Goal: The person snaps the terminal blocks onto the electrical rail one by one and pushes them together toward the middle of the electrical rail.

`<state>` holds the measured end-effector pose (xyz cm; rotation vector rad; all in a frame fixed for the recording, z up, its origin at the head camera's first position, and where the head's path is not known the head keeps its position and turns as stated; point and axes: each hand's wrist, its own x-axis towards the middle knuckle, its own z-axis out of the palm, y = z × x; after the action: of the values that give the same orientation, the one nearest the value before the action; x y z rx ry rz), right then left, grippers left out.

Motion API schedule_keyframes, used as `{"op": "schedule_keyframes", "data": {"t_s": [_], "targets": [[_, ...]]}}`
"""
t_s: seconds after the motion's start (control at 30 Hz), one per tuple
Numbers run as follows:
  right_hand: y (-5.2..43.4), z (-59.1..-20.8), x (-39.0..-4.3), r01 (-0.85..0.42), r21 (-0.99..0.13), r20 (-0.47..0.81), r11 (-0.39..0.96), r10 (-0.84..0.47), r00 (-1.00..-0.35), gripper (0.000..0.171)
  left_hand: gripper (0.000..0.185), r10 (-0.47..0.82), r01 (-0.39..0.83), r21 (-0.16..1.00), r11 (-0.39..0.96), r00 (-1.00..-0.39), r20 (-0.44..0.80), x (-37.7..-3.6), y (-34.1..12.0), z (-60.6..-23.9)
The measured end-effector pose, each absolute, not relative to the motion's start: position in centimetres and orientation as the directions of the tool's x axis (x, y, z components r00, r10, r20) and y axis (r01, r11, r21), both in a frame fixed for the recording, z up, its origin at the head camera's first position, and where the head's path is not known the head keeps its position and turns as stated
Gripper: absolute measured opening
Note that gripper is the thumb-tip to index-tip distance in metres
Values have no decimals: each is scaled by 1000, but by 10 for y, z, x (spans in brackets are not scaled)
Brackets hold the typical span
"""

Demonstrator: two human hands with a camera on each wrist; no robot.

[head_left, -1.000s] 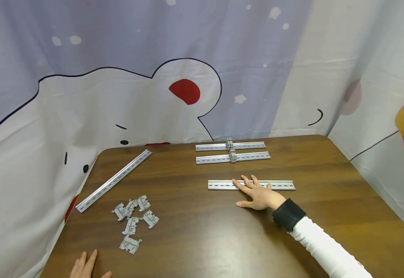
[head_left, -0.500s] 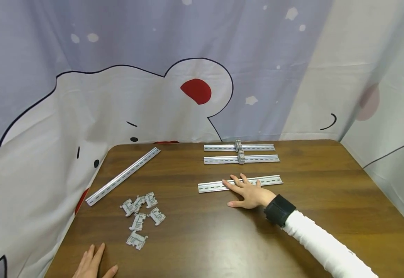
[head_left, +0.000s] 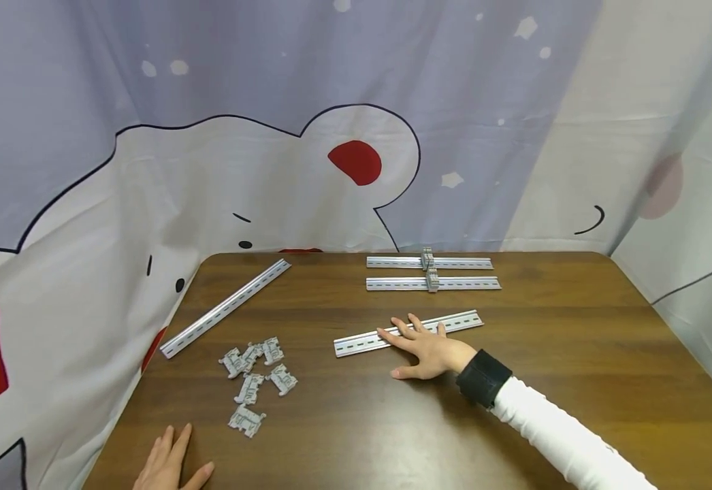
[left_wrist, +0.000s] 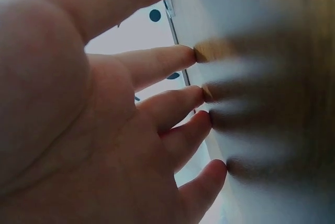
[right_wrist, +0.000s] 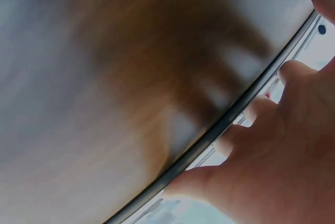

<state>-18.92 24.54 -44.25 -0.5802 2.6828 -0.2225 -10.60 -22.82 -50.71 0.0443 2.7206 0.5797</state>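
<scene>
Left hand (head_left: 163, 466) closest: fingers spread, fingertips down on the counter (head_left: 331, 442), holding nothing. Left wrist view shows the same, nothing in the palm.

Just past it, six loose grey clips (head_left: 247, 420) lie flat, the nearest one apart, the far three bunched close together. Neither hand touches them.

Further out, right of the clips: near rail (head_left: 356, 345), metal, slotted, slightly skewed, right end farther away. Right hand (head_left: 431, 355) lies across its middle, fingers spread wide and resting on it, thumb on the counter on the near side. Contact only, no grip. No clip visible on this rail, though the stretch under the fingers is hidden.

My read: step in hand is positioning the near rail, fitting not started on it. Next move calls for light fingertip pressure to set the rail's angle, then the left hand reaching to the clips while the right steadies the rail. Watch out: a flat hand could skid it, and a clip would probably need standing on edge to seat.

Left side, beyond the clips: slanted rail (head_left: 227, 307), bare, untouched.

At the back: front finished rail (head_left: 393, 284) and rear finished rail (head_left: 393, 263), roughly parallel, each with a grey block (head_left: 432, 280) standing near mid-length. Printed cloth (head_left: 209, 177) behind.
</scene>
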Motion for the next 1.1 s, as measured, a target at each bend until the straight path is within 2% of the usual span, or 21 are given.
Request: {"op": "schedule_keyframes", "data": {"t_s": [0.3,0.53,0.63,0.73,0.87,0.93,1.0,1.1], "targets": [[228,-445,-181,-386,-260,-324,885,-456,-828,79,93,110,-31,419,908,-945,-308,-101,-225,-498],[216,-437,-182,-357,-286,-306,889,-438,-845,77,92,98,-44,433,900,-948,-301,-96,-225,-497],[198,-431,-179,-398,-298,-229,868,-470,-853,71,92,86,-58,440,896,-950,-301,-92,-223,-498],[167,-425,-176,-485,-297,-100,822,-532,-841,61,93,76,-72,443,893,-949,-307,-88,-222,-499],[115,-419,-176,-537,-297,78,789,-540,-838,38,91,67,-70,436,897,-954,-291,-86,-222,-494],[90,-420,-177,-513,-321,135,796,-498,-857,25,90,61,-70,433,899,-957,-283,-85,-220,-490],[68,-425,-178,-459,-353,148,815,-436,-888,19,90,56,-75,435,897,-959,-279,-85,-218,-486],[42,-433,-179,-339,-354,79,871,-334,-939,31,91,47,-89,446,890,-958,-284,-85,-213,-480]]}}
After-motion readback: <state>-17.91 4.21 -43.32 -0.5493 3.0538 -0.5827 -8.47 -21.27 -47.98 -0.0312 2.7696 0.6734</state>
